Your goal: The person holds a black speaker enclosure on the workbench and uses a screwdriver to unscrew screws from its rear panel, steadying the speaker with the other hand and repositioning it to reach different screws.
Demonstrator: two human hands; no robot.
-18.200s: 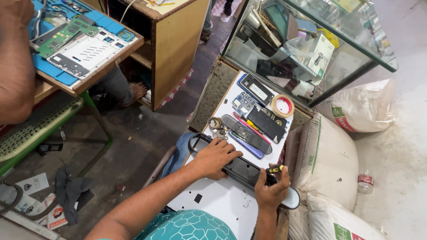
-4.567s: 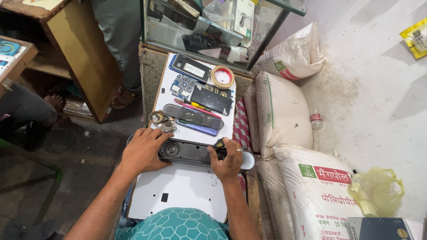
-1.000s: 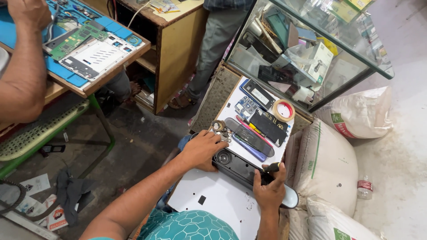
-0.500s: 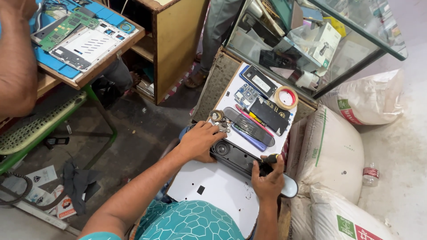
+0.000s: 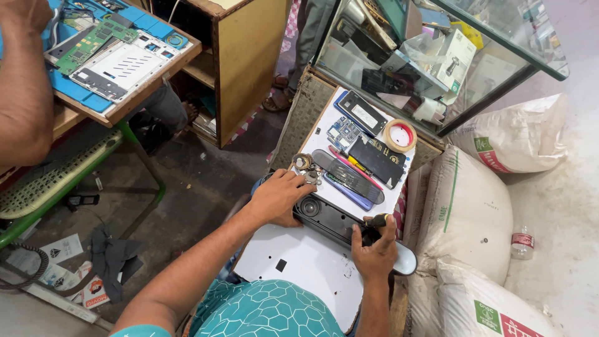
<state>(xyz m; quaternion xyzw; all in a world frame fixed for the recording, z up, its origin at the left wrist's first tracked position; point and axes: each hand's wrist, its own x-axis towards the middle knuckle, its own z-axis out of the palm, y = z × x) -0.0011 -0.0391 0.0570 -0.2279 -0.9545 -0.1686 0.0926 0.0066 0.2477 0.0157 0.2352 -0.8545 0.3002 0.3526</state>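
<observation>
A long black speaker bar (image 5: 331, 218) lies across a white board (image 5: 299, 262) on my lap. My left hand (image 5: 277, 198) rests on its left end, fingers curled over the round speaker cone. My right hand (image 5: 374, 249) is closed around a screwdriver with a yellow and black handle (image 5: 377, 219), its tip down on the bar's right part. Just beyond the bar, a white panel (image 5: 393, 193) holds a circuit board (image 5: 342, 134), black casing parts (image 5: 375, 161), a pink pen, small metal parts (image 5: 304, 163) and a roll of tape (image 5: 399, 135).
A glass display case (image 5: 437, 50) full of boxes stands ahead. Filled white sacks (image 5: 462, 212) lie to the right with a small bottle (image 5: 521, 242). At left another person's arm (image 5: 25, 93) works at a desk with a blue mat and circuit boards (image 5: 106, 56). Someone's sandalled feet (image 5: 284, 93) stand by a wooden cabinet.
My view shifted slightly. Both hands stay on the speaker bar, the left one settling over the bar's left end; the right hand keeps the screwdriver upright.
</observation>
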